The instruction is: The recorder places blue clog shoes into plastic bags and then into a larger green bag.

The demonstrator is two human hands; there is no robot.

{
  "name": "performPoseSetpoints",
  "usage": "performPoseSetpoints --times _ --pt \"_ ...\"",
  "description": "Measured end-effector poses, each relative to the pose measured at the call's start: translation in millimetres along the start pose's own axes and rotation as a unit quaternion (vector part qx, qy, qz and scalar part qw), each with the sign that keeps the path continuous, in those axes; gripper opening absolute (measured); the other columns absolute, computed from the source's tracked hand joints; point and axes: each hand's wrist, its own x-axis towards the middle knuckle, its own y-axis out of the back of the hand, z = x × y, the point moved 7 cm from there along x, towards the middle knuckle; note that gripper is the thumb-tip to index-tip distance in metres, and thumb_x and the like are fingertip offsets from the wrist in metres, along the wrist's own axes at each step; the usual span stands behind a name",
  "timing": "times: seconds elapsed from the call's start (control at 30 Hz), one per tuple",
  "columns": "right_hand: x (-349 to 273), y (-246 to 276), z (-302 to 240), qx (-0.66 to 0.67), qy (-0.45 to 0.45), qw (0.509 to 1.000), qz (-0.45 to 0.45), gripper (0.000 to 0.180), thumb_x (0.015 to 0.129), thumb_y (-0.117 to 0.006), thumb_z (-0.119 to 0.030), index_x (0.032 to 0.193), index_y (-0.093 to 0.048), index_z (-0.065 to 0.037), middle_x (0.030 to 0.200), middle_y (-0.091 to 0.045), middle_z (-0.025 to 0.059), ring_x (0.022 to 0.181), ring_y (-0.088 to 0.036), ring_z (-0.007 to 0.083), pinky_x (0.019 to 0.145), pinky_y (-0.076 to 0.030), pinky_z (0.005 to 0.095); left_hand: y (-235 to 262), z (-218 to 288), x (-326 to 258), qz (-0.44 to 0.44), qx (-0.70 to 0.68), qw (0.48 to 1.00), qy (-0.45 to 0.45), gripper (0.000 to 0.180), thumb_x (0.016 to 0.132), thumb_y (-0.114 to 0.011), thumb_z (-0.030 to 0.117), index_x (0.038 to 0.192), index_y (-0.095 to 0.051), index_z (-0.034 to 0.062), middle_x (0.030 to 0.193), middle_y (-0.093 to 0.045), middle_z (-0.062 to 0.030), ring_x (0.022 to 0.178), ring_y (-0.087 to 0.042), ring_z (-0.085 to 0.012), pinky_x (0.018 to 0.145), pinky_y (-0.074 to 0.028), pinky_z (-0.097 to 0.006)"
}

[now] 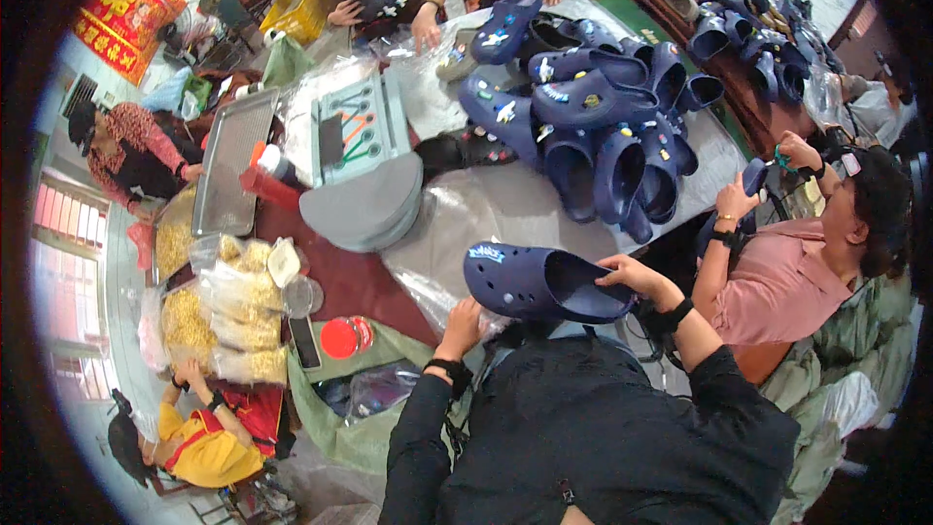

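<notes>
A navy foam clog point(523, 284) with round holes and a pale charm near its toe hangs in front of me, toe to the left. My right hand point(637, 280) grips its rim near the heel end, thumb and fingers on either side of the edge. Below and left of the toe is my left hand point(461, 329), apart from the clog, fingers drawn together; whatever is in them is too small or hidden to make out. Beyond the clog lies a heap of similar navy clogs point(598, 102), many dotted with small charms. A black clog point(465, 150) lies at the heap's left side.
Clear plastic sheeting point(457, 209) covers the table. To the left are a grey rounded case point(364, 204), a red-lidded jar point(340, 337), a phone point(304, 343) and bags of small yellow pieces point(243, 301). A person in pink point(777, 272) works close on my right; others surround the tables.
</notes>
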Motion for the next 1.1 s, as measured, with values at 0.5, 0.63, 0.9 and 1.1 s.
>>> performPoseSetpoints --times 0.5,0.63,0.9,1.1 --pt "-52 -59 58 -0.196 -0.12 0.972 0.056 0.025 0.077 -0.063 -0.013 0.097 -0.064 0.001 0.073 -0.062 0.0013 0.062 -0.051 0.0073 0.055 -0.04 0.0234 7 -17 -16 0.079 0.039 0.995 -0.037 0.063 0.07 -0.053 0.0 0.13 -0.036 -0.0003 0.137 -0.036 -0.0154 0.111 -0.046 -0.0342 0.09 -0.042 -0.038" --pt "-63 -76 61 -0.183 -0.07 0.979 0.056 0.028 0.076 -0.064 -0.016 0.099 -0.064 0.001 0.07 -0.06 0.0014 0.061 -0.049 0.0073 0.053 -0.038 0.0242 32 -2 -13 0.127 0.121 0.984 -0.024 0.049 0.073 -0.055 0.008 0.122 -0.049 0.0045 0.129 -0.046 -0.0108 0.113 -0.045 -0.0301 0.098 -0.03 -0.049" --pt "-77 -95 45 -0.19 -0.065 0.975 0.094 0.03 0.076 -0.061 -0.014 0.099 -0.061 0.005 0.08 -0.063 0.0058 0.071 -0.054 0.0121 0.066 -0.044 0.0282 43 -22 -7 0.214 0.056 0.974 0.051 0.035 0.079 -0.055 0.013 0.114 -0.054 0.0072 0.112 -0.057 -0.0106 0.103 -0.051 -0.0309 0.091 -0.036 -0.046" --pt "-69 -90 49 -0.17 -0.027 0.981 0.091 0.027 0.076 -0.062 -0.014 0.096 -0.062 0.004 0.078 -0.062 0.0036 0.07 -0.053 0.0104 0.066 -0.043 0.0258 25 -34 -2 0.147 -0.05 0.988 0.004 0.024 0.078 -0.056 0.013 0.101 -0.059 0.0078 0.095 -0.062 -0.0148 0.087 -0.058 -0.0345 0.08 -0.045 -0.041"
